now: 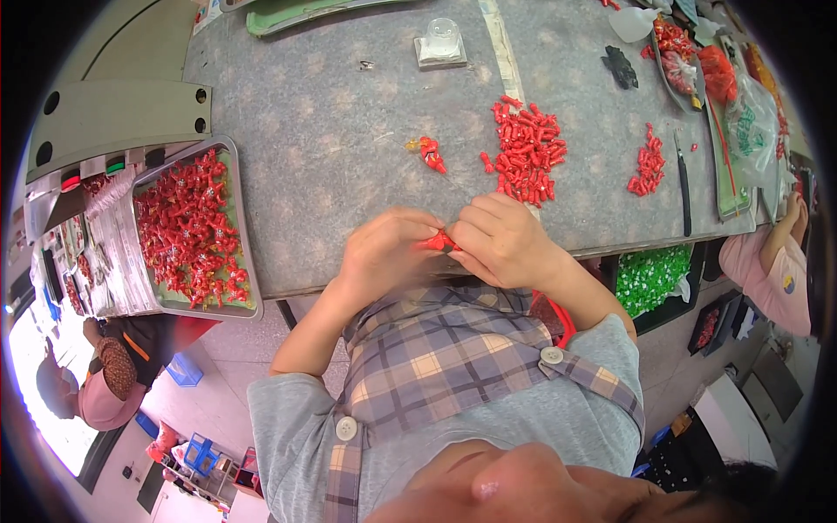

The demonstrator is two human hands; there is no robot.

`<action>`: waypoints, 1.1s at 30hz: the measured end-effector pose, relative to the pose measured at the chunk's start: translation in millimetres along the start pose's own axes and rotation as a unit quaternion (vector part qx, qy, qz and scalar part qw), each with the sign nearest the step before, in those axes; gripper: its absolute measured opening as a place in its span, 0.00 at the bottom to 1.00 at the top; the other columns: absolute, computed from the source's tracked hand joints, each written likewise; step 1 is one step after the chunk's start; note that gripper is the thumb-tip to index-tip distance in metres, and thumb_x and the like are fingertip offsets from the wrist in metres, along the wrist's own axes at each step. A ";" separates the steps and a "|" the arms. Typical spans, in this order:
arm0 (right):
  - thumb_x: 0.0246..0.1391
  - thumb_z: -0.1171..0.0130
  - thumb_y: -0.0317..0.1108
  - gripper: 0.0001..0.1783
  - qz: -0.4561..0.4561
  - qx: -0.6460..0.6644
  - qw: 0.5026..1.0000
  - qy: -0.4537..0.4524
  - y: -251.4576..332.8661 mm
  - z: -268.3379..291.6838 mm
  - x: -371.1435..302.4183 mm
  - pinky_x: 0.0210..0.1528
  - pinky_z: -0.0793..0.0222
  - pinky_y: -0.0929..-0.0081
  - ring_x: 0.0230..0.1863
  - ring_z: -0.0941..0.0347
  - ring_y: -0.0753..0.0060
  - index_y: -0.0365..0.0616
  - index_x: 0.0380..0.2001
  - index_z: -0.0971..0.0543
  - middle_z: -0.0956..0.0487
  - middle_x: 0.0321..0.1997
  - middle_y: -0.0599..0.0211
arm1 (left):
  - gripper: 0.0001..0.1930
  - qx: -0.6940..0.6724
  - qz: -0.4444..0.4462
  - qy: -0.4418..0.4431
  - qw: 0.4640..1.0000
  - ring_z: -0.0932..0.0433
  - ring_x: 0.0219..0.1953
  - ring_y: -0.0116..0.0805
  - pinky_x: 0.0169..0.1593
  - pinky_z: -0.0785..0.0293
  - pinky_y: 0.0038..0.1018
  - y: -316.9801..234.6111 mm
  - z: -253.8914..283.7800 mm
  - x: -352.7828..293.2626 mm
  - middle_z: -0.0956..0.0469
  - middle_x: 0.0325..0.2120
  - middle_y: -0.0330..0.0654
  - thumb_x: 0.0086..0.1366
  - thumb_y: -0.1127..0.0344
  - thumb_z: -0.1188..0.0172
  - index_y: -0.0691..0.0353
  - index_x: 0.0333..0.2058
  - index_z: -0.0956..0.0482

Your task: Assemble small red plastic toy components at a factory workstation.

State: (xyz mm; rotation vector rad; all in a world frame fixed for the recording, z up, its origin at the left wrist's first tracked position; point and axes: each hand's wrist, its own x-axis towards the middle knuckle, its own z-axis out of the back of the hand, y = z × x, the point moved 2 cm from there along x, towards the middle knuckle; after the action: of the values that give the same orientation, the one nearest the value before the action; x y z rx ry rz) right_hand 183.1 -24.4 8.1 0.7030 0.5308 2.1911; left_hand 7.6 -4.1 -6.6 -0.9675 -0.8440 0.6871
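Note:
Both my hands meet at the front edge of the grey table (331,174). Between the fingertips of my left hand (388,248) and my right hand (499,237) is a small red plastic piece (436,241); fingers cover much of it. Both hands are closed in a pinch on it. Just beyond them lies a red figure with a yellowish tip (429,154). A pile of small red plastic parts (530,148) is past my right hand. Farther right is a smaller cluster of red parts (648,164).
A metal tray (254,283) full of red figures stands at the left. To the right lie a black-handled tool (684,196), a black scrap (620,67) and a green tray (731,199). A small clear cup (442,37) stands far back. Two other people are nearby.

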 end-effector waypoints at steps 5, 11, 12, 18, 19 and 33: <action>0.42 0.40 0.37 0.11 -0.004 0.005 1.000 0.015 0.1 1.2 0.1 0.30 0.40 0.70 0.28 0.34 0.66 0.45 0.25 0.30 0.31 0.24 0.69 | 0.16 -0.012 0.012 0.008 1.000 0.21 0.33 0.36 0.33 0.24 0.24 -0.5 1.0 -0.9 0.21 0.31 0.44 0.40 0.77 0.32 0.62 0.29 0.26; 0.43 0.40 0.37 0.10 -0.017 0.045 0.999 0.014 0.9 -0.4 -0.9 0.30 0.40 0.70 0.27 0.34 0.66 0.45 0.24 0.30 0.31 0.23 0.69 | 0.16 -0.010 0.010 0.009 1.000 0.20 0.33 0.36 0.33 0.24 0.24 0.5 1.8 -1.6 0.21 0.31 0.44 0.40 0.77 0.32 0.62 0.30 0.25; 0.42 0.40 0.37 0.10 -0.015 0.043 0.999 0.009 1.5 -0.4 -0.8 0.30 0.40 0.71 0.26 0.34 0.67 0.45 0.24 0.30 0.31 0.23 0.69 | 0.15 -0.014 0.013 0.011 1.000 0.20 0.33 0.36 0.33 0.23 0.24 0.5 1.7 -1.9 0.21 0.31 0.44 0.40 0.77 0.32 0.61 0.30 0.25; 0.38 0.41 0.34 0.09 0.011 -0.037 0.999 0.001 7.4 0.8 -0.7 0.29 0.41 0.73 0.25 0.35 0.71 0.47 0.21 0.31 0.33 0.21 0.73 | 0.14 -0.029 0.023 0.008 0.999 0.20 0.33 0.36 0.33 0.23 0.24 0.7 0.1 -5.3 0.21 0.30 0.44 0.40 0.76 0.32 0.61 0.29 0.24; 0.38 0.41 0.34 0.09 0.011 -0.036 0.999 0.001 7.9 1.3 -0.9 0.29 0.41 0.73 0.25 0.35 0.71 0.47 0.21 0.31 0.33 0.21 0.73 | 0.14 -0.040 0.042 0.009 0.998 0.20 0.33 0.36 0.33 0.23 0.24 1.1 -0.4 -6.4 0.21 0.30 0.44 0.40 0.76 0.32 0.61 0.29 0.24; 0.48 0.43 0.36 0.09 -0.052 0.080 0.995 0.030 0.1 -15.6 -8.9 0.28 0.41 0.67 0.25 0.33 0.62 0.45 0.24 0.32 0.33 0.20 0.66 | 0.09 -0.126 0.265 0.070 0.953 0.23 0.32 0.27 0.37 0.28 0.22 8.2 1.5 -15.7 0.21 0.29 0.39 0.48 0.75 0.35 0.63 0.31 0.22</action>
State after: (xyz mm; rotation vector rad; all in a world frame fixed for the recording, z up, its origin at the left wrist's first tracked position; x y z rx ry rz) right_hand 178.2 -33.5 -6.6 0.6797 0.7646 2.0935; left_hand -2.7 -12.8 -18.2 -1.4835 -0.5519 0.9693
